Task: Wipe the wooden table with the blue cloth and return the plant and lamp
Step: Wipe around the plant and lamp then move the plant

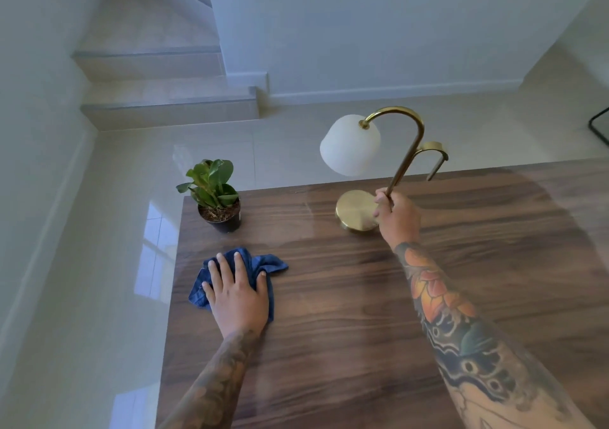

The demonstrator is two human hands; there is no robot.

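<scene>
The wooden table (346, 313) fills the lower right of the head view. My left hand (239, 293) lies flat with spread fingers on the crumpled blue cloth (263, 262) near the table's left edge. A small green plant in a black pot (219, 204) stands at the far left corner. My right hand (397, 216) grips the brass stem of the lamp (407, 152) just above its round brass base (354, 211). The lamp is tilted, its base edge touching the table. Its white shade (351, 145) hangs out past the far edge.
Glossy pale floor tiles (99, 264) lie to the left and beyond the table. Steps (164, 105) rise at the back left beside a white wall (395, 33). A black metal frame (598, 125) shows at the right edge.
</scene>
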